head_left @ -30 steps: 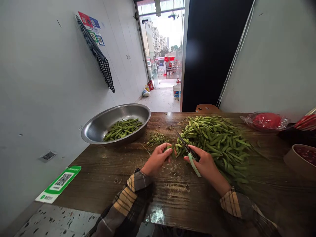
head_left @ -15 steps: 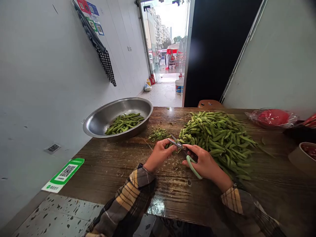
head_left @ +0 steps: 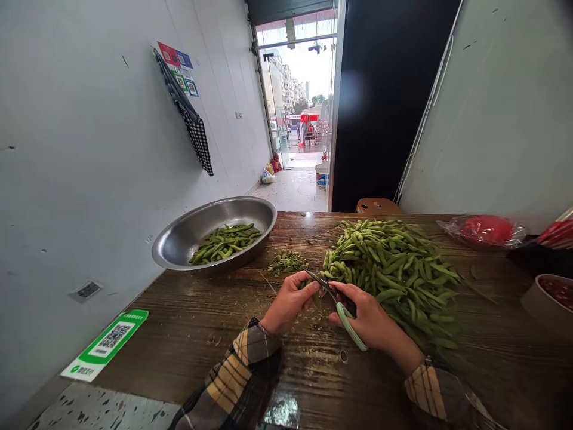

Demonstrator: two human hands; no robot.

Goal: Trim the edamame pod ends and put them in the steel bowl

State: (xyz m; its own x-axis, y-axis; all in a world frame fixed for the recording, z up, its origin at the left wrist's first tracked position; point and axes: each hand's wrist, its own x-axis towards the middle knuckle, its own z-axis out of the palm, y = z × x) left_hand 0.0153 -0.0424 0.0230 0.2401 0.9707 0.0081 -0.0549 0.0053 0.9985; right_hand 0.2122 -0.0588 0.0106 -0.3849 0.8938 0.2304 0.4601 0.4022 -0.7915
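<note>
My left hand (head_left: 293,301) is closed in a pinch on a green edamame pod (head_left: 317,294), most of it hidden by the fingers. In my right hand (head_left: 369,316) is a pair of scissors (head_left: 351,328) with pale green handles. Their dark blades point up and left, close together, across the pod at my left fingertips. Just beyond and right of my hands lies a big heap of edamame pods (head_left: 394,263). A small pile of trimmed stem ends (head_left: 287,261) sits past my left hand. Farther left, a steel basin (head_left: 172,248) holds several pods.
Small scraps dot the wooden table (head_left: 215,310). A green QR code card (head_left: 107,343) lies at its left edge by the wall. To the right are a red thing in clear plastic (head_left: 487,230) and a bowl (head_left: 537,301) of dark red bits.
The scissor blades, apart before, are now nearly together. My hands stay in about the same place over the table. The whole view has tilted up slightly.
</note>
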